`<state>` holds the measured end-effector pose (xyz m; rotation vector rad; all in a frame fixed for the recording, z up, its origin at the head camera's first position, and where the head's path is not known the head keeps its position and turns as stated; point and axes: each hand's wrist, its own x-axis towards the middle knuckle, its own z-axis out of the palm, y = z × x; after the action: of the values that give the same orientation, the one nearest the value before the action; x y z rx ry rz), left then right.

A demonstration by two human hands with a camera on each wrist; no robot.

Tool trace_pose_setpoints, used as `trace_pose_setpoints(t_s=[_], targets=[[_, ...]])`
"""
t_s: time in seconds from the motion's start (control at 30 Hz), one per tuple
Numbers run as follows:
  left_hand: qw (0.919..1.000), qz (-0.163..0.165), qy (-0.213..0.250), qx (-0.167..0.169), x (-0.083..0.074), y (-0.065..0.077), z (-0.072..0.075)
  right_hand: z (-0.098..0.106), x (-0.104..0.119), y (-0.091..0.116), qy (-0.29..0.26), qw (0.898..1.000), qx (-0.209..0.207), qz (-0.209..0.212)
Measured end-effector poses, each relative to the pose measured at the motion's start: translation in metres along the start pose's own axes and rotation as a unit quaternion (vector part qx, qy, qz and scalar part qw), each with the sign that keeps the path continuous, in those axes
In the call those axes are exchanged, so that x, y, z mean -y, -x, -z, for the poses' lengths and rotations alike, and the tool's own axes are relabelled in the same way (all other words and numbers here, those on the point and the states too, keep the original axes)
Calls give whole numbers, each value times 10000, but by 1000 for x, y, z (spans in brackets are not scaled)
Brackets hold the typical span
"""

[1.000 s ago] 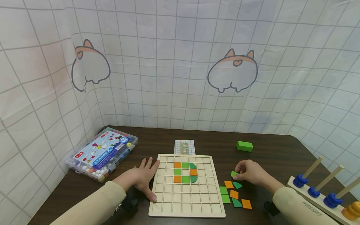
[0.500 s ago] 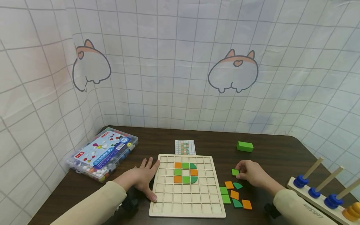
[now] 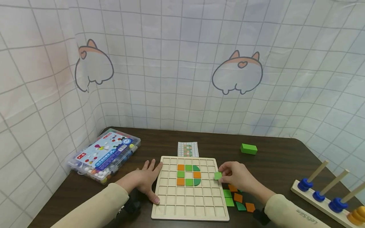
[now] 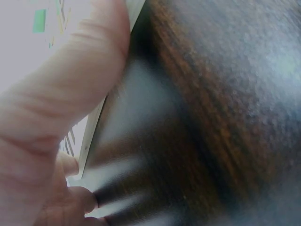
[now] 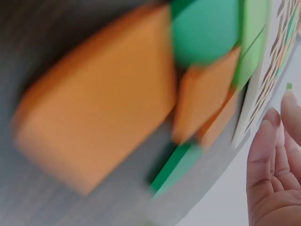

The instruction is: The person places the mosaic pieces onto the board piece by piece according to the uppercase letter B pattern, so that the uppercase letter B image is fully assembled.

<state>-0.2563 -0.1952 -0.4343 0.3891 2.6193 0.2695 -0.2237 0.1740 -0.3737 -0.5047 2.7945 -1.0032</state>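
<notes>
My right hand [image 3: 235, 174] pinches a light green square tile [image 3: 218, 175] between thumb and fingertips, over the right edge of the wooden grid board [image 3: 188, 201]. On the board, orange and green squares form a ring with two dark green quarter-round tiles [image 3: 196, 182] at its right corners; the ring's middle cell is bare wood. My left hand [image 3: 146, 180] lies with fingers spread along the board's left edge, thumb on its frame. In the left wrist view, the thumb [image 4: 89, 61] rests across the board's edge. The right wrist view shows the fingers [image 5: 263, 155] curled beside the board.
Loose tiles lie right of the board: light green squares [image 3: 229, 202], orange squares [image 3: 250, 207] and dark green quarter-rounds [image 3: 240, 206]. A patterned card [image 3: 187, 148] sits behind it. Further out are a green block [image 3: 248, 148], a clear plastic case [image 3: 104, 155] and a peg stand [image 3: 325, 202].
My right hand has carried the light green square tile left from the table to over the board's right edge. The left hand has stayed in place.
</notes>
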Motion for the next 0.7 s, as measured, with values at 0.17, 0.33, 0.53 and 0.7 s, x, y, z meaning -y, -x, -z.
trace_pose_setpoints(t_s=[0.17, 0.33, 0.53, 0.7], targets=[[10000, -17, 23, -26, -2, 2, 0, -18, 25, -3, -164, 9990, 347, 241], [10000, -45, 16, -34, 0, 2, 0, -36, 46, -8, -147, 9965, 564, 606], [10000, -11, -9, -39, 0, 0, 0, -53, 66, -12, -15, 9919, 791, 991], [10000, -3, -63, -36, -2, 3, 1, -64, 77, -13, -40, 9908, 868, 1038]])
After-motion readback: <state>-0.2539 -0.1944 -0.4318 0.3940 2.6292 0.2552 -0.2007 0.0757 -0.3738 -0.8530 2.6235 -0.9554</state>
